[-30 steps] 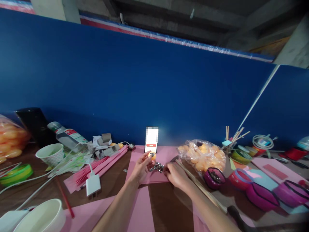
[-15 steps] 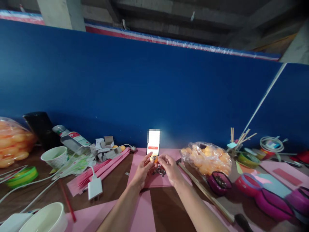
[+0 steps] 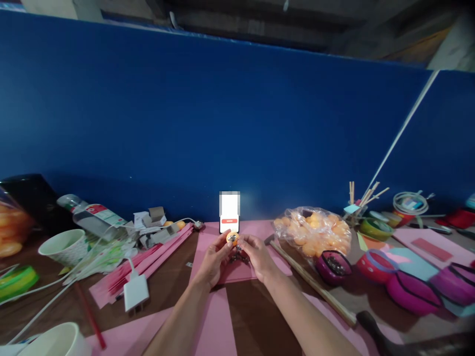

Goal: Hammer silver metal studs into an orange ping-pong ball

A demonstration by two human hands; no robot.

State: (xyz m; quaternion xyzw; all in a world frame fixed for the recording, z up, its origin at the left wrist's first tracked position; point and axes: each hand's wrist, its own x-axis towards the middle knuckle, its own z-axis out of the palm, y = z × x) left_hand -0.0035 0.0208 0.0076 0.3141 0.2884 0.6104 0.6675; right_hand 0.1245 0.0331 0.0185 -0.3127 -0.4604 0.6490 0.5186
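Between my hands is a small orange ball [image 3: 232, 238], like a table-tennis ball, with shiny round bits on its near face that are too small to name. My left hand [image 3: 214, 259] grips the ball between thumb and fingers from the left. Close against its right side, my right hand [image 3: 259, 253] has thumb and fingertips pinched together; what they hold, if anything, is hidden. Just below the fingers, a pile of small shiny metal pieces [image 3: 238, 255] lies on a pink sheet [image 3: 243, 273]. Behind the ball, a phone [image 3: 229, 217] with a lit screen leans upright.
A clear bag of orange balls [image 3: 313, 230] and a purple bowl of small pieces [image 3: 335, 267] stand right. A wooden-handled tool [image 3: 315, 287] lies nearer. Left are a white charger [image 3: 135, 291], pink strips [image 3: 148, 262], a paper cup [image 3: 65, 247] and a bottle [image 3: 92, 215]. A blue wall [image 3: 230, 113] rises behind.
The camera view has tipped down and shifted slightly, so everything sits a little differently. My right fingertips have come closer to the ball, which my left hand keeps holding.
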